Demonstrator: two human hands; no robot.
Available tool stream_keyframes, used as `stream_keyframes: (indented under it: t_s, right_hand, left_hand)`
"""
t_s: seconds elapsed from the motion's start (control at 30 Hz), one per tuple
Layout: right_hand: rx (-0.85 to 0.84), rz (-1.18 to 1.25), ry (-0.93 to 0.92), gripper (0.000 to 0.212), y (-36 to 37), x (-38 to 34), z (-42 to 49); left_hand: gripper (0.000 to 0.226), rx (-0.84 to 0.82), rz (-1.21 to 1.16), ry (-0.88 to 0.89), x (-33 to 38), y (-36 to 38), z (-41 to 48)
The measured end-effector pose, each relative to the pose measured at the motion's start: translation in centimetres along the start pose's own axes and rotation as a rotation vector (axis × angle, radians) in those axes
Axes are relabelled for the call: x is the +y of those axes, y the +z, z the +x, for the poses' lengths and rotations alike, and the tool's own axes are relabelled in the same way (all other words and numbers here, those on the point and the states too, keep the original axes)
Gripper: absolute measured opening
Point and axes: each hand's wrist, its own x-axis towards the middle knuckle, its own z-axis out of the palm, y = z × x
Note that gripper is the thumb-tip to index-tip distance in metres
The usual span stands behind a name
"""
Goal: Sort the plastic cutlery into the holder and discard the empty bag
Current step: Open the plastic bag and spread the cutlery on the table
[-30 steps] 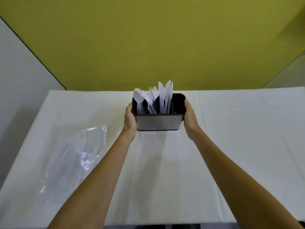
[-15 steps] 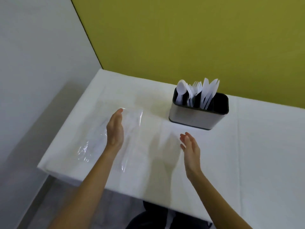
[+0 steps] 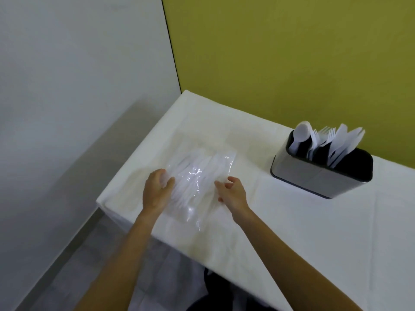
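A clear plastic bag [image 3: 197, 180] lies flat near the table's left edge, with faint white shapes showing through it. My left hand [image 3: 156, 190] is at the bag's left edge, fingers and thumb curled onto the plastic. At the bag's right edge, my right hand [image 3: 232, 193] touches the plastic with loosely bent fingertips. The grey cutlery holder [image 3: 314, 178] stands apart at the back right, with white spoons [image 3: 301, 135], forks [image 3: 325, 136] and knives [image 3: 347, 142] upright in its compartments.
The white-covered table [image 3: 292, 232] meets a yellow-green wall behind and a grey partition on the left. Its left edge and front corner drop to a grey floor [image 3: 74, 272]. A dark object [image 3: 215, 297] sits below the front edge.
Both hands let go of the holder, which stays at the back. My view swung left and the hands came down onto the two sides of the bag.
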Motion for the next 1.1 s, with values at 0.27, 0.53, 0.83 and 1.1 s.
stream_keyframes:
  t_s: [0.27,0.53,0.83,1.1]
  right_hand:
    - [0.086,-0.075,-0.085,0.047,-3.4,1.3,-1.0]
    - [0.143,-0.013,-0.052,0.04,-9.3,5.7,-4.3]
    - [0.137,-0.029,-0.044,0.027,-14.3,7.6,-6.2]
    - [0.366,-0.103,-0.266,0.013,-18.2,5.6,-8.2]
  left_hand:
    - [0.021,-0.021,0.09,0.004,0.6,1.1,-1.9]
    - [0.027,-0.087,0.312,0.091,2.3,4.9,-5.2]
    - [0.022,-0.445,-0.101,0.02,6.4,7.3,-8.0]
    - [0.017,-0.913,-0.4,-0.074,10.3,7.3,-9.7]
